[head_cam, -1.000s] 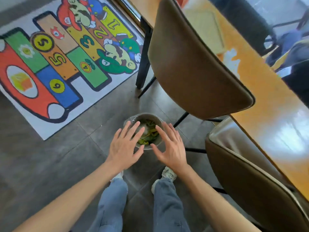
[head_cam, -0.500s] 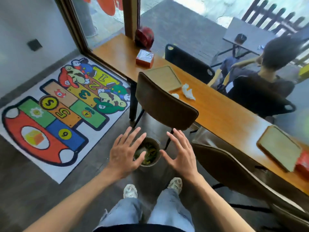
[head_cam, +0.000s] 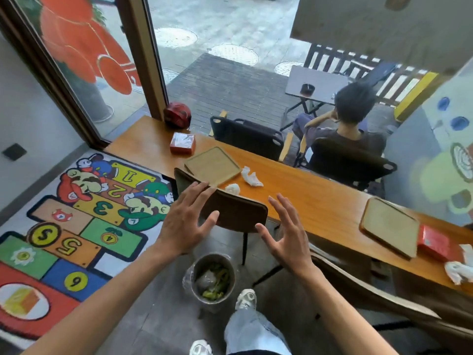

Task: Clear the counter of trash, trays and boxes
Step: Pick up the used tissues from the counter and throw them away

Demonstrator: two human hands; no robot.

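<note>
My left hand [head_cam: 185, 220] and my right hand [head_cam: 286, 237] hover open and empty over a brown chair back [head_cam: 235, 213], fingers spread. Below them a small trash bin [head_cam: 213, 280] with green scraps stands on the floor. On the wooden counter [head_cam: 314, 201] lie a tan tray [head_cam: 213, 165], a red box [head_cam: 183, 143], and two crumpled tissues [head_cam: 252, 176]. At the right end sit a second tan tray [head_cam: 389, 225], another red box [head_cam: 433, 243] and a white tissue [head_cam: 458, 270].
A red helmet [head_cam: 178, 115] rests at the counter's far left corner. A second brown chair [head_cam: 384, 301] stands at my right. A colourful game mat [head_cam: 76, 221] covers the floor at left. Beyond the glass a person [head_cam: 350, 129] sits on a dark chair.
My view has risen from the floor bin to the counter. Both hands lifted away from the bin and now hang over the chair back, still empty.
</note>
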